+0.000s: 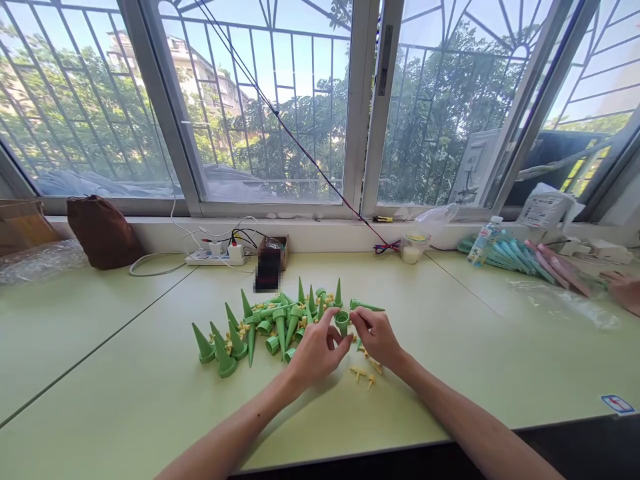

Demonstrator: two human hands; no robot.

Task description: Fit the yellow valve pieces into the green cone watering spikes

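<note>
My left hand point(317, 350) grips a hollow green plastic cone spike point(343, 321) between thumb and fingers, its round open end turned up toward me. Beside that rim, the fingers of my right hand point(379, 339) are pinched together; whatever they hold is too small to make out. A heap of similar green cones point(280, 320) lies to the left, some standing on their caps and others on their sides. Small yellow valve pieces point(358, 373) are scattered below my right hand, and more are mixed into the heap. Another green cone point(367, 305) lies just behind my right hand.
Along the window sill stand a brown bag point(104, 232), a power strip point(215, 256), a small box point(278, 248) and a jar point(412, 249). At right are a bottle point(485, 241), teal and pink packets point(530, 261) and another person's hand point(625, 290). The table's front edge runs below my forearms.
</note>
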